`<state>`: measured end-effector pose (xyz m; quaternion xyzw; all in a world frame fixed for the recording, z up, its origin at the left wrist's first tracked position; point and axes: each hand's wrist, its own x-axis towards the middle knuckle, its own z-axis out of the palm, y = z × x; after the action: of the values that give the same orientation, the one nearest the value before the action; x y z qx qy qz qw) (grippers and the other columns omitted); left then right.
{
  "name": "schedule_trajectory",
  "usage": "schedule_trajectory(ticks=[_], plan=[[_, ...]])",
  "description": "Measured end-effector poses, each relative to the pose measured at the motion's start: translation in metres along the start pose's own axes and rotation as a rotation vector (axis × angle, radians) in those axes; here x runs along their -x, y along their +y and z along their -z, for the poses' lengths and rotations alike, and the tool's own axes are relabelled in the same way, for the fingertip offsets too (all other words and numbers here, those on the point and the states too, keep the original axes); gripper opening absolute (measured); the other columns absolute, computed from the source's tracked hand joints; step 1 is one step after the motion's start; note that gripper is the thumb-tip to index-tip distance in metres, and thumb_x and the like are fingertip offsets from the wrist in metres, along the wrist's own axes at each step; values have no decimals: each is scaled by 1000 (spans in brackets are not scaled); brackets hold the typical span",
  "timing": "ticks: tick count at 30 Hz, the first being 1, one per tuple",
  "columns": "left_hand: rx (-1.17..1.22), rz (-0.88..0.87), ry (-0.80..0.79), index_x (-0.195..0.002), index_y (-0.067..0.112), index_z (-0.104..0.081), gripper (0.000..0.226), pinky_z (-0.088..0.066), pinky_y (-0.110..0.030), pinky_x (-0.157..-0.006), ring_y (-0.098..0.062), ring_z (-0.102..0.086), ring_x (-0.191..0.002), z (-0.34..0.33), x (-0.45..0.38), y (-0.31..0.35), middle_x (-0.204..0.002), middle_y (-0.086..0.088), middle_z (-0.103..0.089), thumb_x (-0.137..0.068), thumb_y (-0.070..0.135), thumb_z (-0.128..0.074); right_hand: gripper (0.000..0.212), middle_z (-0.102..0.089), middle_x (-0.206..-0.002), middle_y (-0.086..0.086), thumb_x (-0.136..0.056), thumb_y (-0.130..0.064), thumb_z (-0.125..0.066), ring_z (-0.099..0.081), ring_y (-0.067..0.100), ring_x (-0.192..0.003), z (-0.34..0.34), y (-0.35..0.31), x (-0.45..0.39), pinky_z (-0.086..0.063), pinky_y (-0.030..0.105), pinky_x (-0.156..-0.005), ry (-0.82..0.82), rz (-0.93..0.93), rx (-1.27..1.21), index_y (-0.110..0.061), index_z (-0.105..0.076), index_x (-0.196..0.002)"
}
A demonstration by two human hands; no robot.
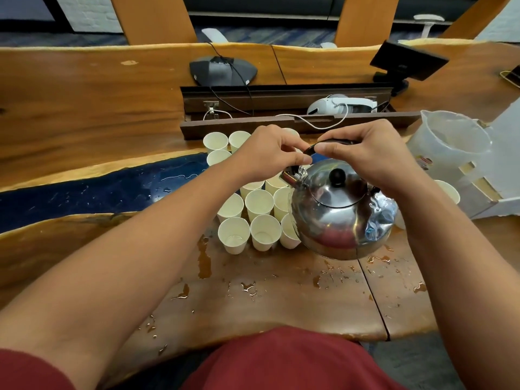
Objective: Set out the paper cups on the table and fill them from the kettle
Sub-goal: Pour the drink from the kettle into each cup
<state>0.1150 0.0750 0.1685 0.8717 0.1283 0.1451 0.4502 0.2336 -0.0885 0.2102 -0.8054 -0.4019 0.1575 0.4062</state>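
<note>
Fingers of both your hands curl round the dark handle [332, 142] of the steel kettle [342, 209]: your right hand [374, 153] grips it from the right, your left hand [267, 156] pinches its left end, thumb and fingertips meeting just above the spout [291, 177]. You hold the kettle lifted off the table [84, 108], tilted with the spout leaning left over the cluster of paper cups [259, 218]. Its black lid knob [337, 177] sits in place on top.

Below and left of the kettle the paper cups stand upright in close rows, touching one another; the near ones show a little liquid at the bottom. More cups [222, 144] stand farther back beside the dark wooden strip [281, 125], and a single cup [447, 191] stands apart to your right.

Puddles and drops [247, 287] spread over the wet wood in front of you. A translucent plastic jug [450, 144] rests on the right, near a white board [503, 164]. A conference phone [222, 70] lies far back.
</note>
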Motion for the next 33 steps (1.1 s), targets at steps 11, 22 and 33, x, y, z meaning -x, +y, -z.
schedule_trajectory(ticks=[11, 22, 33], plan=[[-4, 72, 21, -106, 23, -77, 20, -55, -44, -81, -16, -67, -84, 2, 9, -8, -92, -2, -74, -86, 26, -75, 16, -74, -83, -14, -80, -40, -80, -63, -8, -76, -6, -5, -9, -41, 8, -63, -65, 2, 70, -30, -80, -93], [-10, 112, 34, -110, 24, -76, 25, -55, -48, -82, -21, -68, -84, 1, 12, -11, -90, -6, -74, -86, 28, -75, 21, -72, -81, -17, -80, -42, -79, -60, -11, -71, -7, -5, -13, -37, 1, -56, -95, 36, 165, -28, -79, -97], [10, 103, 36, -107, 33, -73, 23, -56, -50, -80, -24, -69, -83, -2, 11, -14, -88, -9, -74, -85, 27, -76, 22, -54, -45, -29, -84, -32, -78, -50, -10, -46, -7, -9, -13, -33, 4, -46, -131, 49, 169, -17, -79, -100]])
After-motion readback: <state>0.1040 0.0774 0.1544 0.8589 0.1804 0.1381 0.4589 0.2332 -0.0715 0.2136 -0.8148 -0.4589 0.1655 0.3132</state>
